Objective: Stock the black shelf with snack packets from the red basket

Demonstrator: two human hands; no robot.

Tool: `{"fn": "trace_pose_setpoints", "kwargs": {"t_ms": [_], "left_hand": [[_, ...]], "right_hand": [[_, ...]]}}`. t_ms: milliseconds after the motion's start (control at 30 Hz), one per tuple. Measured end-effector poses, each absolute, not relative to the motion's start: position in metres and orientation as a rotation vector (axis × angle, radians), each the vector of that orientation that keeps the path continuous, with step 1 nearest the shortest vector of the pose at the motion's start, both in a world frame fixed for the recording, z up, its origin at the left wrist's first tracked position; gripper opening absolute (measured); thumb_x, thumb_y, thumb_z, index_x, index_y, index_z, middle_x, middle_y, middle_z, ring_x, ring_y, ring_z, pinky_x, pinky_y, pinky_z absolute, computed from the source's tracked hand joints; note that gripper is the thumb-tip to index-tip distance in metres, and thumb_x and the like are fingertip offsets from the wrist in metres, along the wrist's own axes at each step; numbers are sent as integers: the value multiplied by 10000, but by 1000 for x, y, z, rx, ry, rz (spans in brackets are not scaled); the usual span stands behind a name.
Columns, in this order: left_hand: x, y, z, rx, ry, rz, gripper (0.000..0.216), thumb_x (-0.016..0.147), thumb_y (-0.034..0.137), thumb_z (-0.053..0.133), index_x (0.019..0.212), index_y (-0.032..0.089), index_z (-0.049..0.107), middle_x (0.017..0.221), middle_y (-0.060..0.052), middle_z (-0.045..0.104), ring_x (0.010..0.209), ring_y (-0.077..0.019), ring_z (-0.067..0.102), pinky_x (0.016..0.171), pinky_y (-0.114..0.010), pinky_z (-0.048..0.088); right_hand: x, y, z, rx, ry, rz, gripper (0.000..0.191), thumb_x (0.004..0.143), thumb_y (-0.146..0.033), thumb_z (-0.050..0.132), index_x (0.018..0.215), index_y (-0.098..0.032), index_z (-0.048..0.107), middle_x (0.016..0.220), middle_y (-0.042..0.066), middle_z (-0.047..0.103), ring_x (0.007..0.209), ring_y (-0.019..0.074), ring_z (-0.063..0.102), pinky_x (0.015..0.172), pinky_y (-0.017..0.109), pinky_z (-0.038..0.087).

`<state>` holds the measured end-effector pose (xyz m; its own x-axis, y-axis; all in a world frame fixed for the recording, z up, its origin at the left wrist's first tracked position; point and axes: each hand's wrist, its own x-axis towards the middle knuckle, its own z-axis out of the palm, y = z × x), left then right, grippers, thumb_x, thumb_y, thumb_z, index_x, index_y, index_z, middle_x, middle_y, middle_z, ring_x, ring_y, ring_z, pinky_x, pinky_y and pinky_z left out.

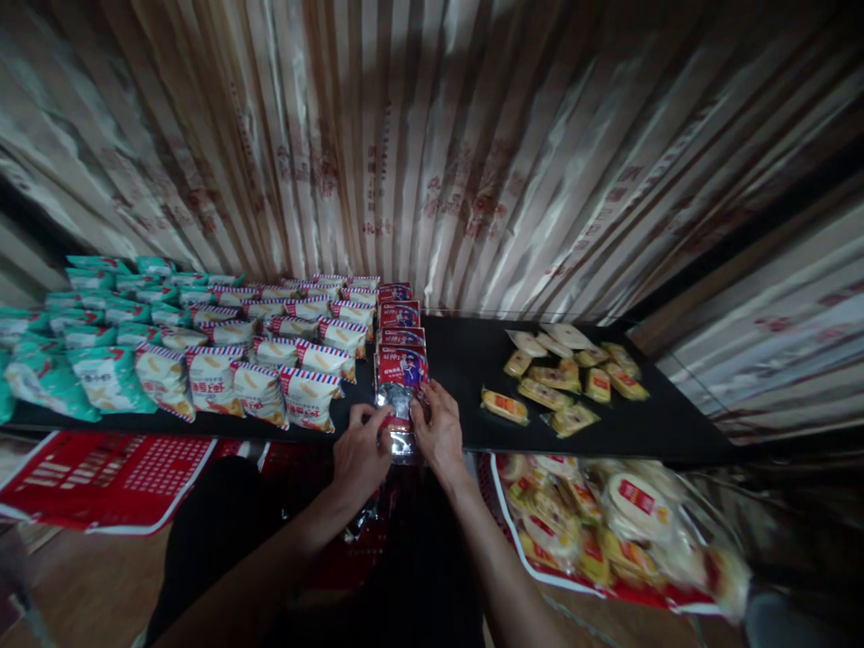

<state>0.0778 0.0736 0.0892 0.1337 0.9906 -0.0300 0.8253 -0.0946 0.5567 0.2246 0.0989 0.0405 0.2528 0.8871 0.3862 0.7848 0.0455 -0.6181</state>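
Observation:
Both my hands meet at the front edge of a black shelf (465, 378). My left hand (359, 454) and my right hand (440, 430) are closed on the two sides of a clear snack packet with a red and blue label (400, 396). That packet is the nearest one in a short row of red packets (400, 317) running back toward the wall. Just left of my left hand lie rows of white packets with red and blue striped edges (307, 396).
Teal packets (101, 373) fill the shelf's far left. Small yellow wrapped snacks (563, 373) lie loose on the right. A red basket of round wrapped snacks (607, 531) sits below right, an upturned red basket (101, 477) below left. Striped curtain behind.

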Motion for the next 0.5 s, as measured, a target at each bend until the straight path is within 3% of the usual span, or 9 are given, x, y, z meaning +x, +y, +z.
{"fn": "trace_pose_setpoints", "kwargs": {"t_ms": [133, 267, 400, 500], "left_hand": [[79, 75, 85, 1959, 1688, 551, 391, 848, 210, 436, 1219, 252, 550, 1211, -74, 450, 934, -179, 595, 788, -298, 498], [75, 72, 80, 1930, 1585, 757, 366, 841, 178, 412, 1162, 218, 583, 1105, -74, 482, 909, -169, 582, 816, -298, 487], [61, 46, 59, 1825, 1386, 1093, 300, 859, 153, 351, 971, 197, 626, 946, -47, 535, 889, -145, 572, 804, -259, 475], [42, 14, 24, 1694, 1397, 977, 253, 877, 202, 364, 869, 183, 616, 881, -46, 570, 847, -150, 578, 783, -261, 483]], "right_hand": [[224, 99, 46, -1716, -1515, 131, 394, 855, -340, 448, 1139, -119, 609, 1235, 173, 561, 1157, 267, 485, 970, 467, 413], [214, 80, 72, -1591, -1491, 67, 339, 877, -304, 445, 1136, -142, 594, 1180, 148, 598, 1114, 239, 519, 949, 445, 433], [187, 41, 81, -1345, -1564, 193, 263, 882, -189, 439, 1087, -192, 605, 911, 70, 689, 853, 169, 627, 796, 330, 507], [159, 17, 59, -1252, -1742, 404, 263, 877, -170, 431, 1023, -207, 647, 853, 55, 710, 760, 152, 651, 727, 286, 521]]}}
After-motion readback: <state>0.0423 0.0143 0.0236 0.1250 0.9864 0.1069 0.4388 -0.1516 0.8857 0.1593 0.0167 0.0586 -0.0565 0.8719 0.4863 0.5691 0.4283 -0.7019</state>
